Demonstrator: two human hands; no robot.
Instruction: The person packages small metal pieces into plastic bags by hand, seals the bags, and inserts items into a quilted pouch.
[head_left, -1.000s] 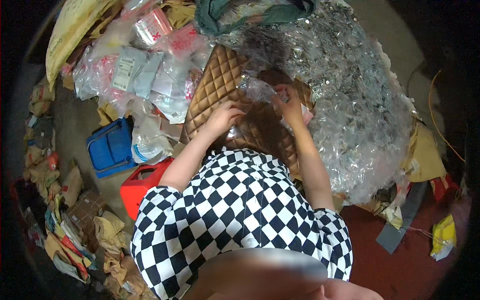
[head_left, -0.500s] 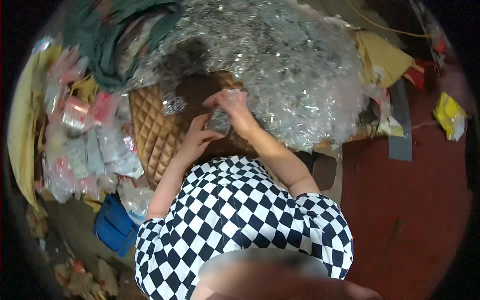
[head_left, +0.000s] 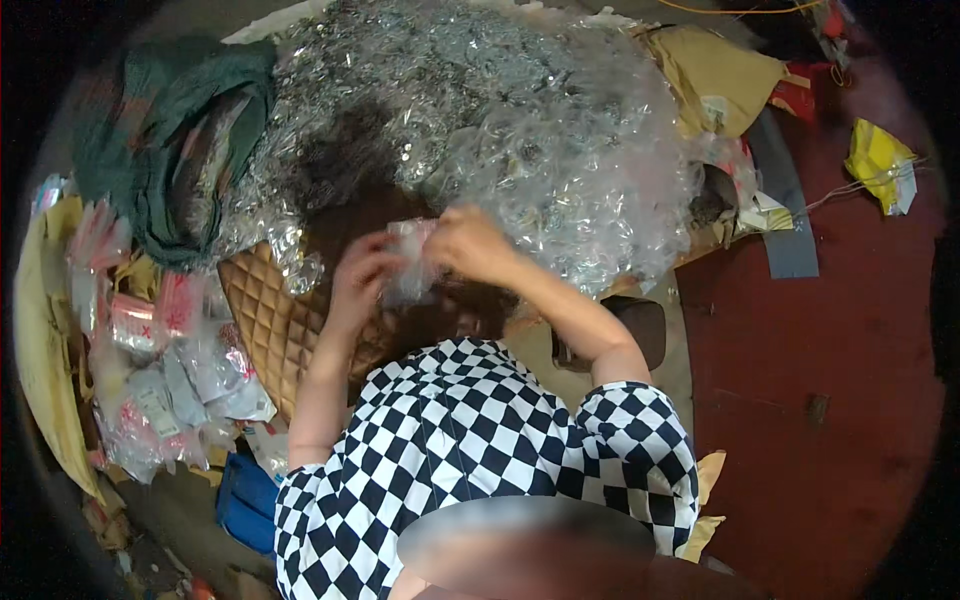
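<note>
Both hands, left hand [head_left: 362, 268] and right hand [head_left: 470, 243], pinched one small clear packet [head_left: 412, 262], its contents indistinct; red-and-white labelled packets [head_left: 150, 340] lay heaped left.

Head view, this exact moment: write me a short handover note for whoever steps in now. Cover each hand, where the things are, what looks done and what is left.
Left hand: pinching the left side of a small clear plastic bag.
Right hand: gripping the same bag from the right; the bag is held up between both hands.
Things: a big heap of clear plastic bags lies just beyond the hands. A brown quilted cushion sits below the left hand. Filled packets are piled at far left.
Done: one bag is picked out and in hand.
Left: the heap looks largely unsorted; the bag's contents cannot be made out.
</note>
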